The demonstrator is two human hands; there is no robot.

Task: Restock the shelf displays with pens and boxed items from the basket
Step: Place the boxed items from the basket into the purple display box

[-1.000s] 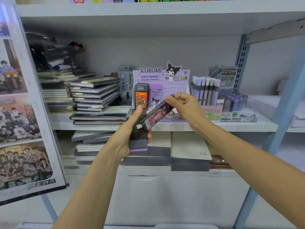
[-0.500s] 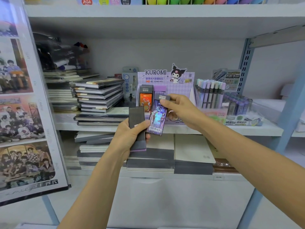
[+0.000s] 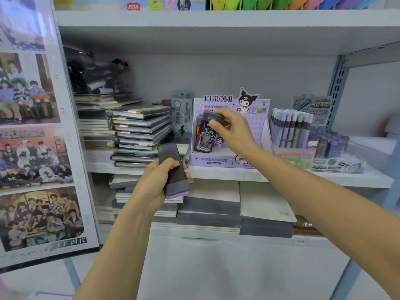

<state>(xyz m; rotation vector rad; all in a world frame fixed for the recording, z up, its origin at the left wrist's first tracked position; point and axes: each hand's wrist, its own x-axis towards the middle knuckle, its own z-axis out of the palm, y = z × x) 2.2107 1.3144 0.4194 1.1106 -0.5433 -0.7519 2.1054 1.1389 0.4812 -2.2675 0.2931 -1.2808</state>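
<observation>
My right hand (image 3: 232,131) pinches the grey top of a small purple boxed item (image 3: 205,137) and holds it upright inside the purple Kuromi display box (image 3: 218,160) on the middle shelf. An orange box behind it is mostly hidden. My left hand (image 3: 155,180) grips a short stack of dark boxed items (image 3: 172,167) with a grey and purple lower end, in front of the shelf edge to the left of the display.
Stacked notebooks (image 3: 140,131) fill the shelf left of the display. A pen display (image 3: 290,128) and small purple packs (image 3: 329,144) stand to its right. More notebooks (image 3: 216,211) lie on the shelf below. A photo poster board (image 3: 36,137) leans at left.
My right hand has carried the purple box from beside the left-hand stack up and back into the Kuromi display, turning it upright. My left hand stayed in place with its stack.
</observation>
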